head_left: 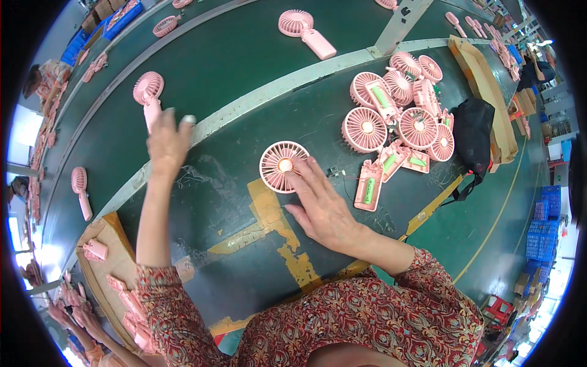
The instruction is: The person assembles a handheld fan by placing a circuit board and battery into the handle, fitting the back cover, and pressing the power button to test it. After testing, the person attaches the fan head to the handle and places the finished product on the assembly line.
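Observation:
My left hand (166,142) is raised over the edge of the conveyor belt, fingers apart, just below a pink handheld fan (148,95) lying on the belt; whether it touches the fan's handle I cannot tell. My right hand (318,205) rests flat on the dark green bench, fingertips on a round pink fan head (282,165) that lies face up. To the right lies an open pink fan handle half (369,192) with a green battery inside, thin wires running toward the fan head.
A heap of pink fan heads and handle parts (400,116) lies at the right, beside a black bag (474,134). More finished fans (306,32) ride the belt. A cardboard tray (107,269) of pink parts sits at the lower left; other workers' hands (67,312) are nearby.

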`<state>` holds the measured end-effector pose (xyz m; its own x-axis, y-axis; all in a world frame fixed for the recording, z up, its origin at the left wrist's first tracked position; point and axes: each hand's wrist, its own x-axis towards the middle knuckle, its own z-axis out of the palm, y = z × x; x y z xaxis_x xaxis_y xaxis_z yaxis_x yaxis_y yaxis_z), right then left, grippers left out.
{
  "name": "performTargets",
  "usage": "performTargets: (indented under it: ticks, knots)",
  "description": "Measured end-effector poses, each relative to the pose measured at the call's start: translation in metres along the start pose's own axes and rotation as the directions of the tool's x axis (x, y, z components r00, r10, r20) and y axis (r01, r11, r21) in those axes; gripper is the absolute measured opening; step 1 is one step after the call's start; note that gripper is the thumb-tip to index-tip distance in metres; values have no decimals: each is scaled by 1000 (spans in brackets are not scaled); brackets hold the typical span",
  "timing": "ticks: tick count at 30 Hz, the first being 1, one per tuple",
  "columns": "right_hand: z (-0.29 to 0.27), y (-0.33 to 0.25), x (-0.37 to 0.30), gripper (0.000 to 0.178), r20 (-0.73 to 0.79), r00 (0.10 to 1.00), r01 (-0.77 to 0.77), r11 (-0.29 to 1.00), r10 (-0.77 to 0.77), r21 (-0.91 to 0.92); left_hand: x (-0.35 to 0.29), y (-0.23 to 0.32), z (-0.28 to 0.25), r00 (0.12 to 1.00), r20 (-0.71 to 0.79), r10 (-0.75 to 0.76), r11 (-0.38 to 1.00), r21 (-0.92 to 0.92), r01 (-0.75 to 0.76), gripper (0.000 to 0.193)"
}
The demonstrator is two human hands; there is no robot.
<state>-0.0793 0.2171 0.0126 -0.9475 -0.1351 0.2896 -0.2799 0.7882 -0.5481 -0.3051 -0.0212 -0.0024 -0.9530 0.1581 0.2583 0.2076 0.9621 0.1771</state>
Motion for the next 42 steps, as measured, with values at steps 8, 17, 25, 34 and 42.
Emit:
performTargets:
  ticks: [8, 17, 25, 34, 42]
  knots:
    - [-56, 21, -9, 51, -50, 964, -265, 917, 263, -297, -67, 99, -41, 699, 611, 370, 861, -509, -11, 78]
    - [-38, 43, -29, 47, -29, 948, -309, 890, 318, -336, -122, 99, -49, 712, 573, 406, 783, -620, 52, 60]
    - [-32, 20, -28, 46, 160, 973, -151, 983, 167, -108, -172, 71, -87, 900, 437, 16, 214, -880, 423, 46]
    - [-3, -8, -13, 53, 610, 755, -560, 720, 241, 410, -206, 49, -109, 921, 324, -217, -233, -933, 274, 65]
    - [9, -9, -27, 44, 783, 614, -788, -35, -97, 614, -219, 45, -128, 957, 239, -164, -347, -922, 171, 68]
